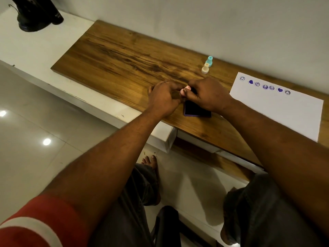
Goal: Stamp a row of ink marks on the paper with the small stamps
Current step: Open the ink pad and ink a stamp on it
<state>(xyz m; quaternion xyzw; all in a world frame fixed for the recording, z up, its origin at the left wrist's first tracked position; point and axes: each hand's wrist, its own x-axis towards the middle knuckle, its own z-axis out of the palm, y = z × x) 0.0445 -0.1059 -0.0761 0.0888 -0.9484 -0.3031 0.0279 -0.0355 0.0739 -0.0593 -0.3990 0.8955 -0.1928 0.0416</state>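
Note:
My left hand and my right hand meet over the wooden tabletop, both pinching a small pink stamp between their fingertips. Right below them lies a dark purple ink pad, partly hidden under my right hand. A white sheet of paper lies to the right, with a row of several purple stamp marks along its far edge. Two more small stamps stand upright near the wall: a cream stamp and a teal stamp just behind it.
The wall runs close behind the stamps and the paper. A dark object sits on the white ledge at the far left. The table's near edge drops to a tiled floor, where my legs and a bare foot show.

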